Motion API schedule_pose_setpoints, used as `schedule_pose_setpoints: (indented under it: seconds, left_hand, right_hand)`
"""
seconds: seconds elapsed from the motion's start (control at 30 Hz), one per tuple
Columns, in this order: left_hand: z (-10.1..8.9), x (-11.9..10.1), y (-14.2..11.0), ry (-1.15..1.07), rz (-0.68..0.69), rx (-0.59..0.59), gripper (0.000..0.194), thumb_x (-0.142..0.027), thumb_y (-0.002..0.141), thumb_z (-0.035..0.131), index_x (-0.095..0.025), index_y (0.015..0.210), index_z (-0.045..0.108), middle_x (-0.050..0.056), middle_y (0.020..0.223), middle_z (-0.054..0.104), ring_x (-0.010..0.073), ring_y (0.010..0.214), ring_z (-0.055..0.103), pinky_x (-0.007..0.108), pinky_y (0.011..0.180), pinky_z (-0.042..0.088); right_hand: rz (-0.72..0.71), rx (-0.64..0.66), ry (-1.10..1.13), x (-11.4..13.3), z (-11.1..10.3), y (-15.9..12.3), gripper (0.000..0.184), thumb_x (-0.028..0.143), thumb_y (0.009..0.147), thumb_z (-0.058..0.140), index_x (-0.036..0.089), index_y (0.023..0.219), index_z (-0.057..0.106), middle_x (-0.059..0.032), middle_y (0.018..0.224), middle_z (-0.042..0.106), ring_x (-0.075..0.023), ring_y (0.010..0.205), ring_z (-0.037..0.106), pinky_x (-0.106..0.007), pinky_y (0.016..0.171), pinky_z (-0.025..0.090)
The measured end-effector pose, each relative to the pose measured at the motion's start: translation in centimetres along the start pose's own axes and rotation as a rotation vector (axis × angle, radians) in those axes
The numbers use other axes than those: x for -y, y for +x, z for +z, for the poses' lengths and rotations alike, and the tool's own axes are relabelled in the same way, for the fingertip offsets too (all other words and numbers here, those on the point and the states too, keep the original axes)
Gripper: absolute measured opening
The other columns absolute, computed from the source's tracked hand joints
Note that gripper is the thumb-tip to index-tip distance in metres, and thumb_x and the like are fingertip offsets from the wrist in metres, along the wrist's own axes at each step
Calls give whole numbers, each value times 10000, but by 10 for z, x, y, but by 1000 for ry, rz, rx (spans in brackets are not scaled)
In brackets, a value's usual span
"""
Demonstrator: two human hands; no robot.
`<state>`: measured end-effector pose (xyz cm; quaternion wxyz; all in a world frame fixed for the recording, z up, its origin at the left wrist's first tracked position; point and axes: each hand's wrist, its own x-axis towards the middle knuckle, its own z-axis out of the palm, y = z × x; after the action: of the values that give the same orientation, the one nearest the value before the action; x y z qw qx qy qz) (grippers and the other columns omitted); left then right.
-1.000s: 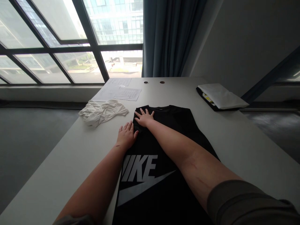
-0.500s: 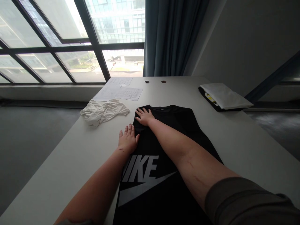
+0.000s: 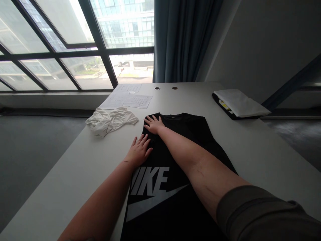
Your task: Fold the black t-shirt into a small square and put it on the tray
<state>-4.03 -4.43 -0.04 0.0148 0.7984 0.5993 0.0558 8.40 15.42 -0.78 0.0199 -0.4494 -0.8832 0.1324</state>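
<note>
The shirt [image 3: 173,212] is best pressed evenly by the spread right grip [image 3: 154,125] at its eleven o'clock, spread left grip [image 3: 137,152] at ten.

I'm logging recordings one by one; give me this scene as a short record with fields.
Left hand: open, flat at the shirt's left edge
Right hand: open, flat near the collar, fingers spread
Garment: black shirt, laid out, pale lettering up
Surface: white table
Left side: crumpled white cloth, printed papers beyond
Right side: flat white-and-black item
Background: window, blue curtain
</note>
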Motion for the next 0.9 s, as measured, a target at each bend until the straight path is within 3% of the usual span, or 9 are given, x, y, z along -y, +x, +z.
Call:
schedule_pose_setpoints:
  seconds: [0.27, 0.43, 0.53, 0.7, 0.9]
  left_hand:
    - [-1, 0, -13, -58, 31, 23, 549, -473, 1061, 383, -241, 1550, 478, 61, 1699, 357, 267, 1576, 333, 539, 1296, 301]
    - [-12, -4, -11, -33, -1, -42, 469, -458, 1055, 405, -308, 1465, 578, 48, 1594, 523, 269, 1461, 492, 544, 1276, 312]
    - [-16, -7, -4, -26, -28, -103, 475, -443, 1069, 347, -294, 1434, 611, 59, 1531, 588, 245, 1394, 555, 519, 1302, 265]
    - [-2, -5, 11, -5, -68, -20, 594, -443, 1063, 329, -225, 1610, 407, 81, 1697, 354, 260, 1571, 338, 514, 1316, 254]
    - [6, 4, 10, -22, -102, 25, 596, -458, 1059, 344, -247, 1615, 395, 42, 1718, 309, 238, 1600, 280, 492, 1323, 258]
  right_hand:
    - [-86, -144, 1, -4, -3, -14, 560, 485, 1085, 347, 240, 1560, 516, -76, 1706, 331, -285, 1570, 288, -595, 1277, 179]
    - [-61, -110, -68, -14, -4, -35, 585, 530, 1078, 365, 300, 1611, 438, -55, 1747, 211, -342, 1612, 146, -707, 1246, 101]
    - [-69, -63, -69, -24, -4, -50, 617, 564, 1076, 335, 340, 1652, 344, -22, 1755, 173, -347, 1618, 112, -714, 1247, 59]
    - [-44, -7, -20, -29, -4, -55, 656, 611, 1064, 302, 364, 1672, 273, 8, 1761, 122, -337, 1621, 101, -701, 1255, 32]
    - [-2, -131, -15, -33, -8, -66, 619, 568, 1082, 294, 318, 1643, 373, -42, 1762, 153, -326, 1627, 56, -662, 1265, 69]
